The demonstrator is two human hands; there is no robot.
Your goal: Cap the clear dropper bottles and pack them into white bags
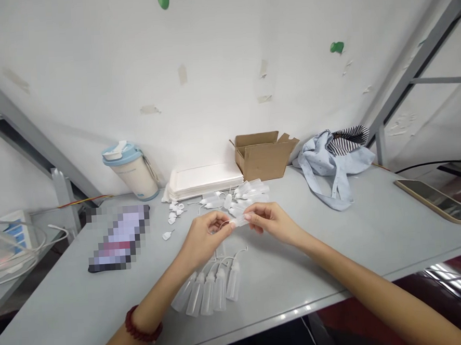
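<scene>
The left hand and right hand pinch one bottle in front of the box. Spouted bottles well apart from the box appear complete; the bottle pile near it appears pending.

a small translucent plastic bottle is held on its side, nearly level — partly covered at both ends. just beyond it, similar bottles lie in a loose pile. nearer the viewer, five more bottles lie side by side — thin bent tubes at their necks.
</scene>
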